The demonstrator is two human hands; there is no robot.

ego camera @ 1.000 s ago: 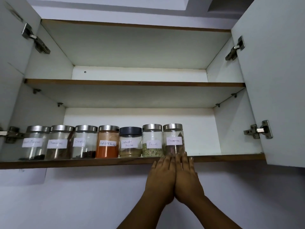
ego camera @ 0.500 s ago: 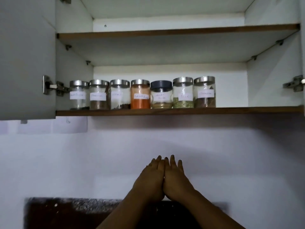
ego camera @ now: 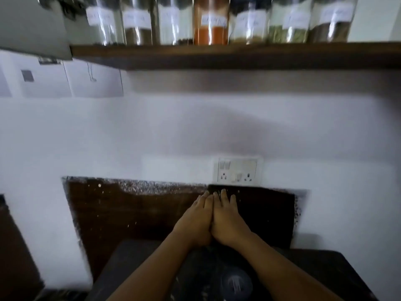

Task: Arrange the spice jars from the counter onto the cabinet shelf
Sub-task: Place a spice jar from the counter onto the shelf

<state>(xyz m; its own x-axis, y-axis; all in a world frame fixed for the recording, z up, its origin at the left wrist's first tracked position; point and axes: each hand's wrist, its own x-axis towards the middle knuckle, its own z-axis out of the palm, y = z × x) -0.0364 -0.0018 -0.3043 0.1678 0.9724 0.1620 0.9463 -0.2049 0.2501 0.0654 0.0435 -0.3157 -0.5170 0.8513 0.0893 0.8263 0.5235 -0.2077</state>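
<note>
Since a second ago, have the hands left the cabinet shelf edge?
Yes, downward: left hand and right hand now lie well below the cabinet shelf, just under the switch plate.

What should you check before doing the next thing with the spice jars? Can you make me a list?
1. Hands free: left hand and right hand are side by side with straight fingers, holding nothing. Ok.
2. Spice jars on the shelf: seven stand in a row. Ok.
3. Jars upright: the bodies look straight, though the lids are cut off. Ok.
4. Room on the shelf for more: its right end is out of view. Cannot tell.
5. Jars left on the counter: only a blurred dark round shape shows. Cannot tell.
</note>
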